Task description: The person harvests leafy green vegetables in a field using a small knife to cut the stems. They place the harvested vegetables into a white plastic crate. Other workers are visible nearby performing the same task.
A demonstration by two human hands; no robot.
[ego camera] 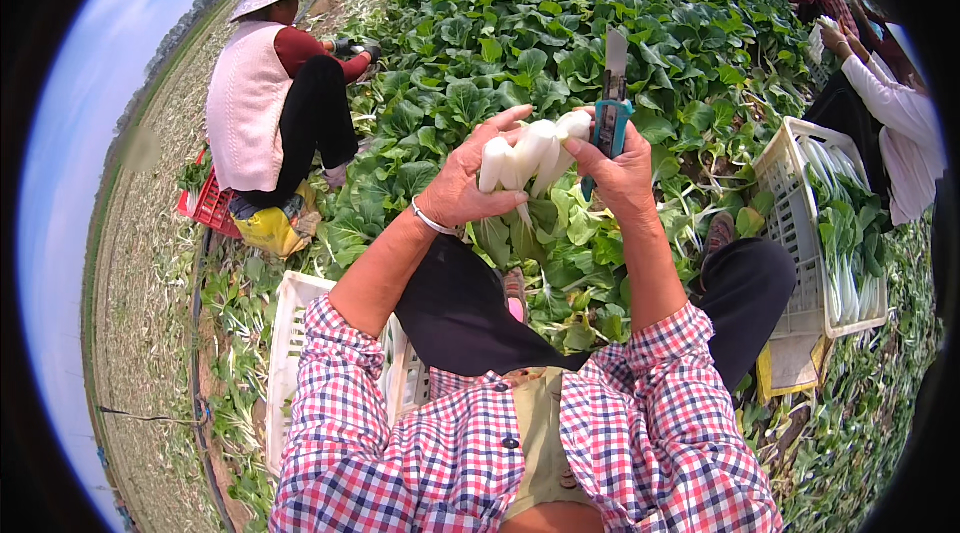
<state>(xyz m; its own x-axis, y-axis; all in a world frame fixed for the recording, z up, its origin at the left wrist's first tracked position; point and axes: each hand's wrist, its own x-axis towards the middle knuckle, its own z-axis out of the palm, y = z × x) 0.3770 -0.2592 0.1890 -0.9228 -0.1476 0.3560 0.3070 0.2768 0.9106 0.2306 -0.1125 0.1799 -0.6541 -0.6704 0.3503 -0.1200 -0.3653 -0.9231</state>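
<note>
Several heads of bok choy (529, 154) are bunched between my two hands, their white stem bases facing up and their leaves hanging below. My left hand (472, 176) cups the bunch from the left, fingers behind and thumb across the front. With my right hand (619, 169) I grip the teal handle of a knife (613, 90), its blade pointing up and away from me. The right thumb also presses against the rightmost white stem. Leafy plants and loose pale leaves (581, 225) lie under the hands.
Growing bok choy (540, 30) spreads ahead. A white plastic crate (300, 300) stands by my left side; another crate (787, 158) at right holds bok choy. A person in a pink vest (251, 105) squats at left beside a red crate (214, 199). More people work at right.
</note>
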